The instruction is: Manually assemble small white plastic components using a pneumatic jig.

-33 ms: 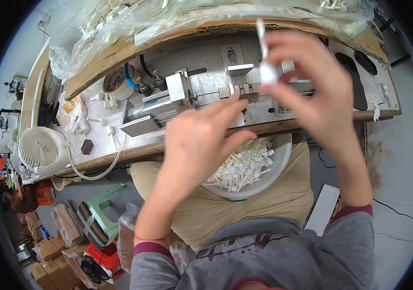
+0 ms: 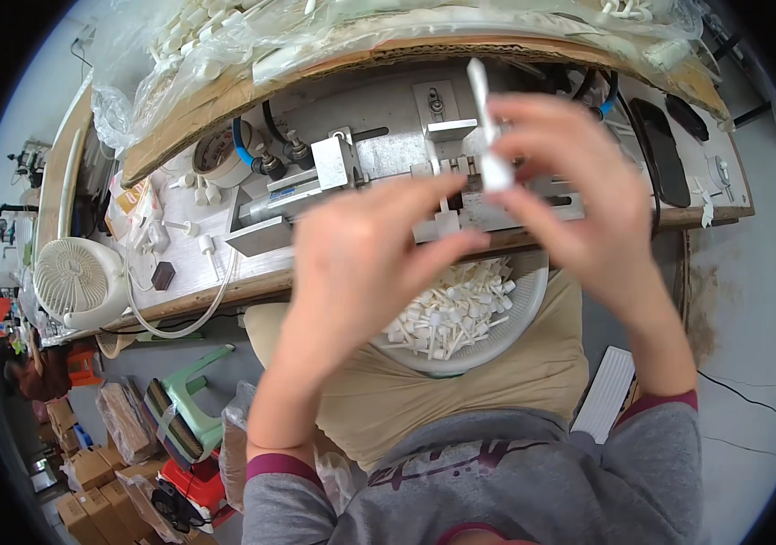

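Observation:
My right hand point(image 2: 560, 173) is raised over the metal fixture point(image 2: 397, 163), pinching a white plastic stick with a wide, cap-like end point(image 2: 495, 171). Its thin end points up and away from me. Over the front of the fixture, my left hand point(image 2: 360, 245) has its fingers stretched out and its thumb apart. Another white stick piece point(image 2: 446, 221) shows between that thumb and the fingers, its stem running up behind the fingertips; whether they touch it is unclear. Beneath, a pale basket point(image 2: 533, 295) on my lap holds many similar white pieces point(image 2: 451, 313).
Left of the fixture are a tape roll point(image 2: 222, 156), a small white fan point(image 2: 81, 283) and loose white pieces. A cardboard sheet point(image 2: 224, 104) with plastic-wrapped pieces spans the back. A dark phone point(image 2: 660, 150) lies at the right. A green stool point(image 2: 197, 381) stands on the floor.
My right hand has lowered slightly toward me with its stick. My left hand has drawn a little to the left, uncovering more of the white piece between thumb and fingers.

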Motion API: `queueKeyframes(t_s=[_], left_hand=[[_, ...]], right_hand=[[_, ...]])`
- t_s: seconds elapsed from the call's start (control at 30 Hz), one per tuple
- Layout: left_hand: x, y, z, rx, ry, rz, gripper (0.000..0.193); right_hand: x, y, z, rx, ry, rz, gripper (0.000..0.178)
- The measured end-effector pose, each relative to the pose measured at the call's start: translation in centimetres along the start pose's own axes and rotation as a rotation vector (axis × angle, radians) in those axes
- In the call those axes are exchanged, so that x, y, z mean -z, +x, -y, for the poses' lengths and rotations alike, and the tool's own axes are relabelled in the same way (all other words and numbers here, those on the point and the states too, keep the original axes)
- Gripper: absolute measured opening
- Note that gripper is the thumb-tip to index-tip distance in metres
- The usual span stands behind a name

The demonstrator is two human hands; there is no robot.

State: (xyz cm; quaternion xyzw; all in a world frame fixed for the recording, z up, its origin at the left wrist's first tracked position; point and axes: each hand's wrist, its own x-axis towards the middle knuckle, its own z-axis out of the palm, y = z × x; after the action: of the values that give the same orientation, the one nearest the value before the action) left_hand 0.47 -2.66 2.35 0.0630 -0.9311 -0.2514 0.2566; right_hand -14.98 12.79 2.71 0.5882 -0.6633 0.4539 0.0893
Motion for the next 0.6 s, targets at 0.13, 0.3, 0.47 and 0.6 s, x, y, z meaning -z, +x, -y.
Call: queueKeyframes(t_s=[0.13,0.3,0.47,0.6], left_hand=[[2.8,5.4,2.3,-0.197,0.026,-0.369,0.026],[2.5,13.7,4.0,-0.316,0.326,-0.335,0.020],[2.6,14.0,3.8,0.060,0.222,0.033,0.023],[2.9,12.4,3.8,-0.299,0.301,-0.196,0.029]], right_hand=[[-2.2,-3.6,1.8,0.047,-0.230,0.125,0.030],[-4.2,-3.9,2.6,0.056,-0.479,0.255,0.027],[-4.3,-2.4,1.9,0.063,-0.506,0.327,0.022],[-4.1,-1.6,2.2,0.062,-0.530,0.369,0.025]])
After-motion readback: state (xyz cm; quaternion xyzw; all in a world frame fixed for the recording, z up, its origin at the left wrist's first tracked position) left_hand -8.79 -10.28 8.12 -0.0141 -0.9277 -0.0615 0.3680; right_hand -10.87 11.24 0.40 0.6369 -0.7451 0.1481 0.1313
